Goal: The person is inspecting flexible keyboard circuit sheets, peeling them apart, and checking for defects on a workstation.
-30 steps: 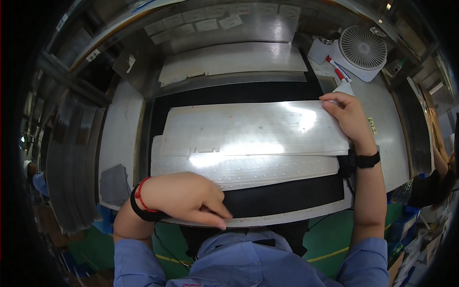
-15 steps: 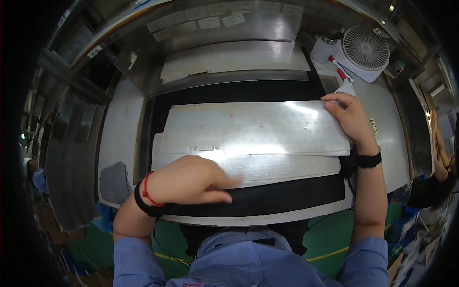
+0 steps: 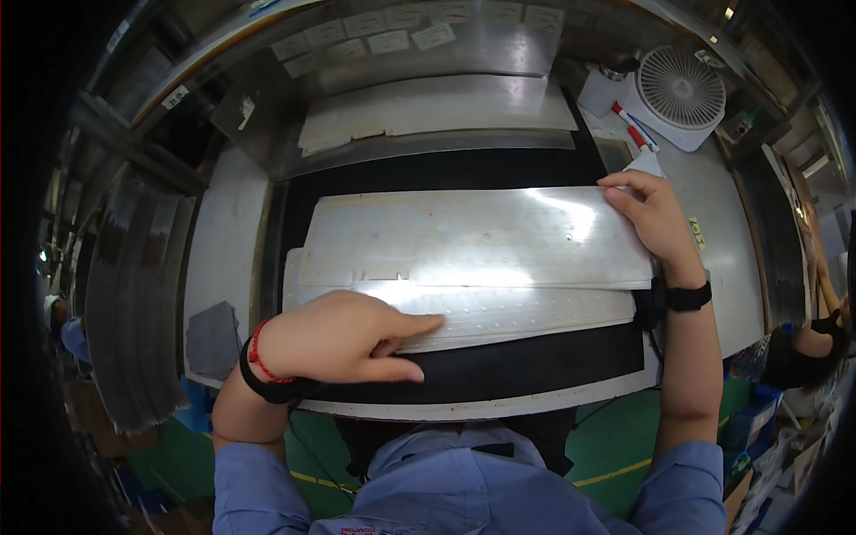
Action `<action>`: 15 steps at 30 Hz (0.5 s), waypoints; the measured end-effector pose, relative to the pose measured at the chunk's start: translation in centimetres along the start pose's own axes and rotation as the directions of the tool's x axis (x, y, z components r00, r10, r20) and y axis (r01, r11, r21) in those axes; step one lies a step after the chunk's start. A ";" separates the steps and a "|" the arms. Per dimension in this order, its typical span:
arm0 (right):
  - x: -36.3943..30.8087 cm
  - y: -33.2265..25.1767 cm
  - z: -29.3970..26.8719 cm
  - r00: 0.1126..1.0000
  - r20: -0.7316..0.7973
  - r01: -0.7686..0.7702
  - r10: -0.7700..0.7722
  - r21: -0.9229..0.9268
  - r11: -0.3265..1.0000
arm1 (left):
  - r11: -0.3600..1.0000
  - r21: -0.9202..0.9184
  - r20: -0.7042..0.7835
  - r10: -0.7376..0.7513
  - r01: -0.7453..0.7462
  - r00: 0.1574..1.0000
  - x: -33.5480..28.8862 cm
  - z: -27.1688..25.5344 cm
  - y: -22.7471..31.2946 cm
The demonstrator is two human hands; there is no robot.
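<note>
Some open black mat (image 3: 535, 361) up front, nice. Left hand's (image 3: 334, 339) thumb and index are apart, finger over the lower sheet (image 3: 571, 308); edges could nick it if that slides. Upper sheet (image 3: 446, 236) overlaps behind, right hand (image 3: 655, 214) at its far-right corner, can't tell if pinching. More mat beyond.

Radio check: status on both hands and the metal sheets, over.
Left hand, index finger extended, over lower sheet. Right hand at far right corner of top sheet. Top sheet partly overlaps lower sheet. Left hand hides part of lower sheet.
</note>
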State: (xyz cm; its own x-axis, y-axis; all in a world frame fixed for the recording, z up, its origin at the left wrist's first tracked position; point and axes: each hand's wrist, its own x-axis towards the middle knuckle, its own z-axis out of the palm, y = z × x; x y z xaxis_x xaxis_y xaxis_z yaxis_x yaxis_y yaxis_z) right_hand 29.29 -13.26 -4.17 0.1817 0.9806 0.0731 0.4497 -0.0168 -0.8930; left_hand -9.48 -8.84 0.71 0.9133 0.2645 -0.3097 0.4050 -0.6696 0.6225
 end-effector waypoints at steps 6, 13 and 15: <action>0.1 0.2 -0.1 0.999 0.027 0.037 -0.038 0.015 0.999 | 0.897 -0.343 0.010 0.298 -0.277 0.954 -0.4 0.3 -1.6; 0.1 0.4 -0.5 0.996 0.075 0.045 -0.045 0.004 0.999 | 0.939 -0.342 -0.352 -0.168 0.040 0.921 0.1 -1.1 -2.0; 0.0 0.2 -0.4 0.994 0.095 0.056 -0.053 -0.022 0.998 | 0.985 -0.169 -0.340 -0.082 0.025 0.937 0.5 -0.9 -1.9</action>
State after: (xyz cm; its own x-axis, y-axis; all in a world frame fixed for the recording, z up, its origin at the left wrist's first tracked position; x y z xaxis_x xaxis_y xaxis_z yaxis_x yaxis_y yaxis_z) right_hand 29.77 -13.32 -4.19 0.0734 0.9942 0.0781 0.4781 0.0337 -0.8777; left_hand -9.76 -6.80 0.01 0.8372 0.5382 -0.0971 0.4288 -0.5358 0.7274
